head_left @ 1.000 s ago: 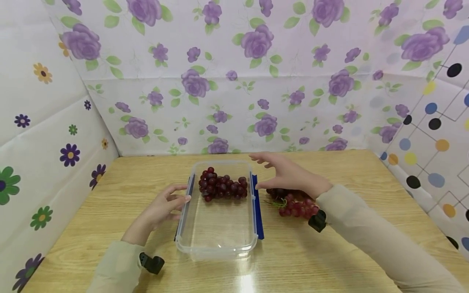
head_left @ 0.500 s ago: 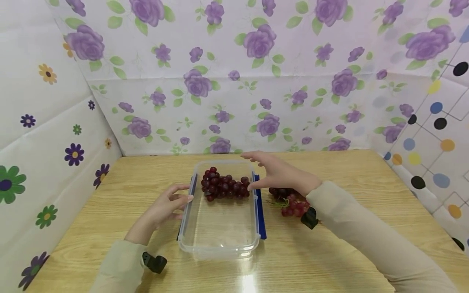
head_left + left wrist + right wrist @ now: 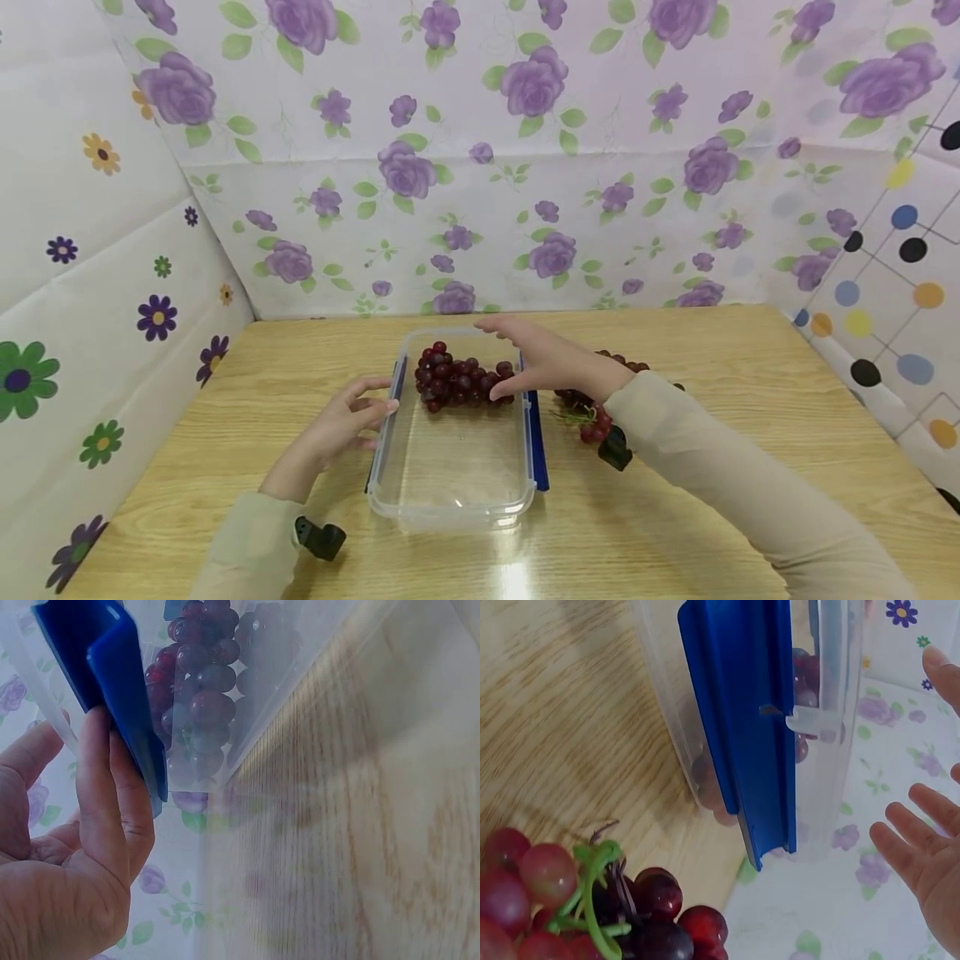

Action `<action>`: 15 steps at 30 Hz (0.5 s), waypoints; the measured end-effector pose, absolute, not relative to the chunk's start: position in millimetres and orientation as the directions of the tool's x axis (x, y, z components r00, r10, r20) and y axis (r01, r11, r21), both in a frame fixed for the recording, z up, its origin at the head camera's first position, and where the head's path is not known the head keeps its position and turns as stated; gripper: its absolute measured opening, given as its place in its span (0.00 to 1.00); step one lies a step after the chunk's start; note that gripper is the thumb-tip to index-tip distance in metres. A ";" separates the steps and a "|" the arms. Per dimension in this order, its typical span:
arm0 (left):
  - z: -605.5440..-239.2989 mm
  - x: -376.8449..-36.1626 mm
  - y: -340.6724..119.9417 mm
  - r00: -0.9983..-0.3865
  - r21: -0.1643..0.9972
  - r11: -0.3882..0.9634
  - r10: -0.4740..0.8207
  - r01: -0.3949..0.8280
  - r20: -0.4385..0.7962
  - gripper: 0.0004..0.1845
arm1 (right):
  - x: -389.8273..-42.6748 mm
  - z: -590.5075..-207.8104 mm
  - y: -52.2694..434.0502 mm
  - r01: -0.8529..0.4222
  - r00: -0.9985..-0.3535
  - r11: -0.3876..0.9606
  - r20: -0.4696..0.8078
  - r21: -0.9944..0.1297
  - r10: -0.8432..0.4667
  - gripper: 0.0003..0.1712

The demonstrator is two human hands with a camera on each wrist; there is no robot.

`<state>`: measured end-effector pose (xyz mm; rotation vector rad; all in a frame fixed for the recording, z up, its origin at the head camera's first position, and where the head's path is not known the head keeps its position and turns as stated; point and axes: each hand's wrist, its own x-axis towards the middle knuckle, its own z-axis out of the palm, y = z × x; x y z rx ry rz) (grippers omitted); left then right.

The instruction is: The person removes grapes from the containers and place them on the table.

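While the empty right hand [image 3: 551, 358] spreads above round dark-red grapes [image 3: 465, 382] in a clear rectangular plastic box [image 3: 450, 510], dipping might bruise them; merely touched by the left hand [image 3: 339, 422], the box might slide.

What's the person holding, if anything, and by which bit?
The left grip holds the clear box by its left rim and blue flap. The right grip holds nothing.
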<state>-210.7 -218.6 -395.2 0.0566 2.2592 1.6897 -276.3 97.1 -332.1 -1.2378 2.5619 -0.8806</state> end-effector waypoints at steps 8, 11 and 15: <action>-396.2 -211.3 -219.8 -0.943 0.943 0.295 0.239 -0.157 -0.232 0.32 | -278.4 -337.4 84.9 -0.686 -0.629 0.496 0.091 -0.532 -0.772 0.54; -396.2 -211.1 -220.1 -0.943 0.943 0.293 0.240 -0.158 -0.232 0.32 | -279.8 -339.8 81.1 -0.676 -0.631 0.501 0.072 -0.540 -0.773 0.54; -395.9 -211.2 -220.1 -0.943 0.942 0.294 0.234 -0.162 -0.236 0.32 | -282.1 -343.2 76.8 -0.671 -0.632 0.512 0.054 -0.536 -0.773 0.53</action>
